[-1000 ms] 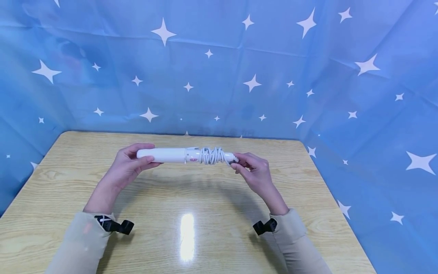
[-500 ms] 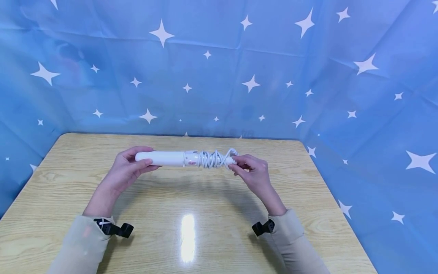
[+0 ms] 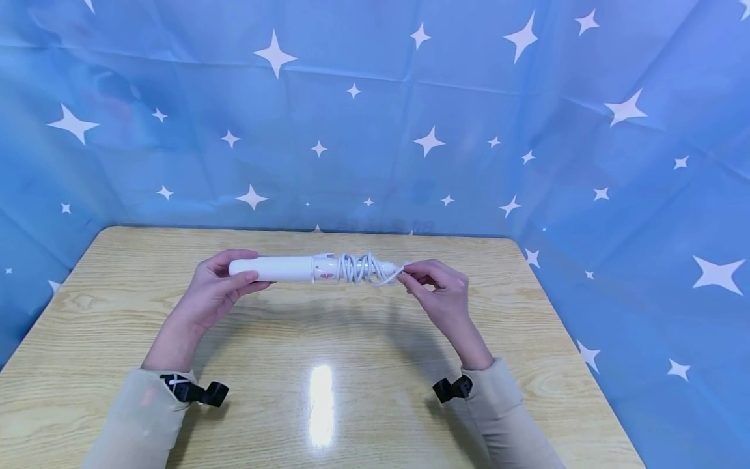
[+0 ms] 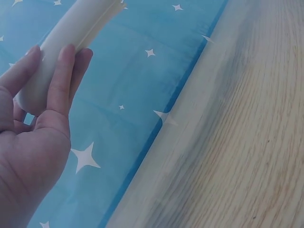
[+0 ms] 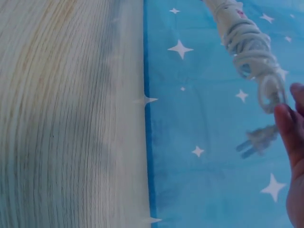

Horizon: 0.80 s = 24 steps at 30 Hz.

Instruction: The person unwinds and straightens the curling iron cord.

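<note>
1. Fingers of your left hand (image 3: 212, 293) clasp the plain end of the white wand (image 3: 284, 268); your right hand (image 3: 441, 293) pinches its cord (image 3: 359, 268) near the plug (image 5: 260, 139).
2. Left presumably steadies, freeing right for the cord.
3. The wand is above the tabletop (image 3: 375, 378), long axis nine-to-three, corded end toward three o'clock.

The plug (image 5: 262, 139) is blurred; the left wrist view crops the white wand (image 4: 76, 31), its pink marking (image 3: 326, 275) too small to read.

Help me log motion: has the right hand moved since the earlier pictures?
Yes: in the head view, the right hand shifted slightly toward the right edge of the table.
</note>
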### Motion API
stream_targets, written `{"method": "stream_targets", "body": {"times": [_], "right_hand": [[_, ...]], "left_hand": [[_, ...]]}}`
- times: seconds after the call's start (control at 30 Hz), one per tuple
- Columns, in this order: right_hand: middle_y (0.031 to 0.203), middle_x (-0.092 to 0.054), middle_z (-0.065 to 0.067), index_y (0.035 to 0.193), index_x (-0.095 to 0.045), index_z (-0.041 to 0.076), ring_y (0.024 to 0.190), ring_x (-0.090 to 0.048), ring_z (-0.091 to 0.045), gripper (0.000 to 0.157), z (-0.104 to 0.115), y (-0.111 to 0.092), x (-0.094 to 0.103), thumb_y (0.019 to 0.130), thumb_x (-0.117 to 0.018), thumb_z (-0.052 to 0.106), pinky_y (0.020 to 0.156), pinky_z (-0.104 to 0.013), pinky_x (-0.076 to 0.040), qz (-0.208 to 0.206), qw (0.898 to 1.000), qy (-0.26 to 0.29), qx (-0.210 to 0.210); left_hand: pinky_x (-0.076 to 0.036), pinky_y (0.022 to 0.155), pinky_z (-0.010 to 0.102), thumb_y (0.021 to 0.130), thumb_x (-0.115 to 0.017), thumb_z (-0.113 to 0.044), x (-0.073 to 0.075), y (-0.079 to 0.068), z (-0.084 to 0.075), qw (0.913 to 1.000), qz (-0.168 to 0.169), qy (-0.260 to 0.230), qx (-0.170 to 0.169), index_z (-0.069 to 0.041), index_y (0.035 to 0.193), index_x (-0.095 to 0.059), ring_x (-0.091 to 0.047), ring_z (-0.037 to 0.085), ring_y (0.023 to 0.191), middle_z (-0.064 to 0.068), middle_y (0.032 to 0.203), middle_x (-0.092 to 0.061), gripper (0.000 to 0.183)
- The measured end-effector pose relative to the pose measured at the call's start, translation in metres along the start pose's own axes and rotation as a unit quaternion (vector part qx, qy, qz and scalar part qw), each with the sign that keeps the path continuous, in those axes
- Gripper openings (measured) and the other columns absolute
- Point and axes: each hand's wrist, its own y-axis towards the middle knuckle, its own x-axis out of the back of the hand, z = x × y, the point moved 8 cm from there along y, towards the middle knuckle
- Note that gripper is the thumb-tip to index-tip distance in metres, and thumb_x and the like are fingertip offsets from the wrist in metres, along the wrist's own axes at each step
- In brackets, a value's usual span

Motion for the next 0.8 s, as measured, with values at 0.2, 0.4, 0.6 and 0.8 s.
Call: {"method": "stream_targets", "body": {"times": [0.2,0.4,0.6,0.8], "right_hand": [[0.082,-0.074,-0.012,0.093,-0.077,-0.003,0.063,-0.070,-0.022,0.025,-0.0028,-0.0006,0.0005,0.073,-0.086,-0.014,0.063,-0.021,-0.063,-0.003,1.000,-0.009,-0.002],[0.083,-0.073,-0.015,0.094,-0.076,-0.005,0.066,-0.070,-0.025,0.027,-0.0020,0.0008,-0.0027,0.072,-0.085,-0.017,0.065,-0.022,-0.064,0.003,1.000,-0.006,-0.011],[0.086,-0.070,-0.023,0.093,-0.073,-0.012,0.067,-0.068,-0.032,0.029,0.0015,0.0028,-0.0048,0.068,-0.082,-0.024,0.066,-0.024,-0.065,-0.002,1.000,-0.004,-0.030],[0.110,-0.073,-0.020,0.108,-0.075,-0.006,0.091,-0.070,-0.033,0.036,-0.0079,-0.0006,-0.0050,0.074,-0.084,-0.013,0.080,-0.039,-0.063,0.018,0.998,-0.027,-0.062]], "left_hand": [[-0.060,0.094,0.043,0.097,-0.053,0.019,0.0011,0.0000,0.0020,1.0000,0.006,-0.007,0.001,-0.003,0.118,-0.075,-0.059,0.028,0.117,0.013,0.128,-0.051,0.037],[-0.060,0.094,0.043,0.097,-0.053,0.019,0.0015,-0.0001,0.0032,1.0000,0.002,0.005,0.001,-0.004,0.118,-0.075,-0.058,0.028,0.117,0.014,0.130,-0.050,0.037],[-0.060,0.094,0.043,0.097,-0.053,0.020,0.0020,-0.0015,0.0034,1.0000,0.002,0.007,-0.002,-0.004,0.117,-0.075,-0.058,0.027,0.117,0.014,0.129,-0.052,0.038],[-0.060,0.094,0.043,0.098,-0.052,0.020,0.0021,-0.0023,0.0042,0.9999,0.013,-0.005,-0.004,-0.003,0.118,-0.074,-0.058,0.027,0.117,0.014,0.128,-0.053,0.038]]}}
